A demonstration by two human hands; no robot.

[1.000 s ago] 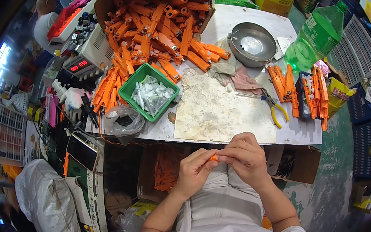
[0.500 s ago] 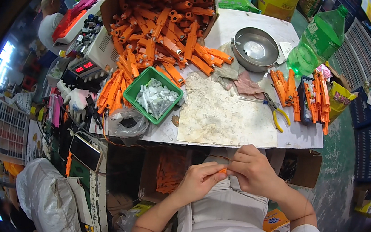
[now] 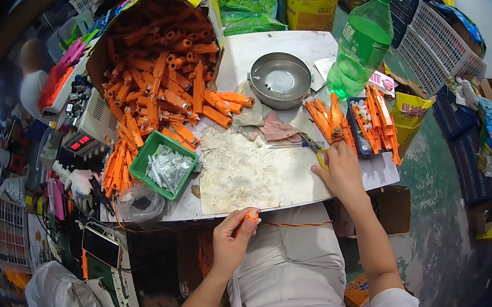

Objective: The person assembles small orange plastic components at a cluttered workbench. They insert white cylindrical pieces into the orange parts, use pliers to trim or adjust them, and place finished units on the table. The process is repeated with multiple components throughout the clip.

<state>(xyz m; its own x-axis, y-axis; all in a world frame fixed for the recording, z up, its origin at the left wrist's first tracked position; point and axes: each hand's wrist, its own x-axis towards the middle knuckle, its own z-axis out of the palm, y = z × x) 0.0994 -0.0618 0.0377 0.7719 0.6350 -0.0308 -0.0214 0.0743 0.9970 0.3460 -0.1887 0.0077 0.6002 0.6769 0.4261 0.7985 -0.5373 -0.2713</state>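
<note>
The left hand point(image 3: 233, 241) pinches an orange piece point(image 3: 252, 215) just outside the surface point(image 3: 380, 172)'s near edge. The right hand point(image 3: 341, 171) touches pliers point(image 3: 321, 158); whether it grips, I cannot tell.

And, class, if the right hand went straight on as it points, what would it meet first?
The right hand is at the yellow-handled pliers; past them, it would probably meet the orange parts first, though depth is unclear.

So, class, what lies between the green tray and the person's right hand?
In the head view, the stained board lies between the green tray and the right hand; the yellow-handled pliers show right at that hand.
</note>
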